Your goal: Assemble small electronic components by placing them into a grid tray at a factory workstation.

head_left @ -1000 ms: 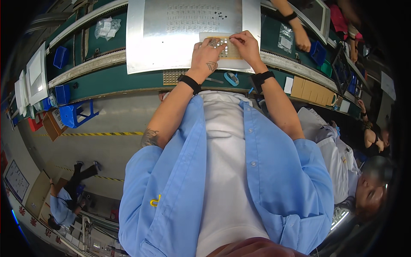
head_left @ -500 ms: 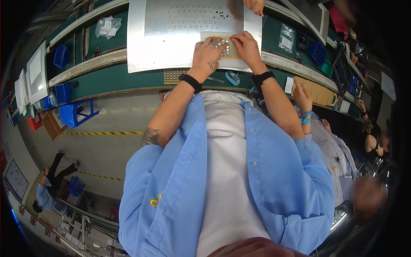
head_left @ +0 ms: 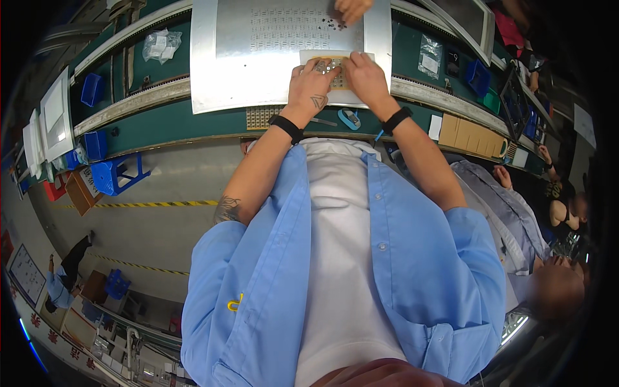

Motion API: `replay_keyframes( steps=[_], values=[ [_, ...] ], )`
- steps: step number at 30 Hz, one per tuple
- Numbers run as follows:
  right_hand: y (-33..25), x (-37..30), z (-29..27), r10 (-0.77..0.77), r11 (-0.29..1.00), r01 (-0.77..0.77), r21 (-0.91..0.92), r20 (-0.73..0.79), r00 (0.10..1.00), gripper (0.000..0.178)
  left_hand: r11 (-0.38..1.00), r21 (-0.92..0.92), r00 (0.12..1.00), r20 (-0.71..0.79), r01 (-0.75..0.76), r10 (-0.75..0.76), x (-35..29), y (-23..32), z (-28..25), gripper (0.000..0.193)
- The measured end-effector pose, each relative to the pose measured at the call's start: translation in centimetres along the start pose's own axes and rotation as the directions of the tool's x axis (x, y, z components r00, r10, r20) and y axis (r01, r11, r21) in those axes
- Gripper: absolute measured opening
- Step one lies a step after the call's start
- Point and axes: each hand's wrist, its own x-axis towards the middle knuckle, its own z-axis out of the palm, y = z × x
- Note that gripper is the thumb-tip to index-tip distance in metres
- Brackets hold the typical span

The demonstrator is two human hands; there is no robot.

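While both hands crowd the small tray [head_left: 335, 64] at top centre, left hand [head_left: 311, 84] lies curled on its near edge and right hand [head_left: 365, 76] pinches at the tiny parts inside. Tray sits on the steel plate [head_left: 238, 64]. Loose parts [head_left: 329, 24] lie above, near another person's hand [head_left: 351, 8]; filling looks unfinished.

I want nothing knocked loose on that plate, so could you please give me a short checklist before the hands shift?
1. Both hands on the small tray: left hand and right hand rest on the small beige tray. Ok.
2. Tray fully on the metal plate: ok.
3. Far side clear: another person's hand reaches in among the loose dark parts. Not ok.
4. Grip on any single part: hidden by the fingers. Cannot tell.
5. Blue tool clear of the wrists: ok.
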Motion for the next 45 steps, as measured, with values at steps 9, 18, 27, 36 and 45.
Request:
replay_keyframes(
  steps=[9,18,27,36,45],
  values=[
    [3.9,4.5,0.0,0.232,0.951,-0.249,0.184,0.109,0.967,0.019,1.000,0.016,1.000,0.005,-0.009,0.009,0.1,-0.3,-0.1,0.058],
    [5.6,6.9,3.3,0.331,0.842,-0.345,0.414,0.108,0.938,0.021,1.000,-0.003,1.000,0.024,0.007,-0.007,0.2,0.0,-0.5,0.057],
    [2.9,0.8,0.3,0.521,0.584,-0.455,0.672,0.119,0.845,0.018,1.000,-0.003,0.999,0.035,0.021,-0.021,0.3,-0.1,-0.5,0.058],
    [1.0,-0.9,0.5,0.460,0.631,-0.464,0.622,0.182,0.869,0.018,1.000,-0.009,0.998,0.061,0.026,-0.025,0.3,-0.1,-0.6,0.057],
    [1.0,-0.3,0.7,0.372,0.755,-0.365,0.544,0.102,0.922,0.014,1.000,-0.008,0.999,0.050,0.009,-0.008,0.3,-0.3,-0.5,0.057]
  ],
)
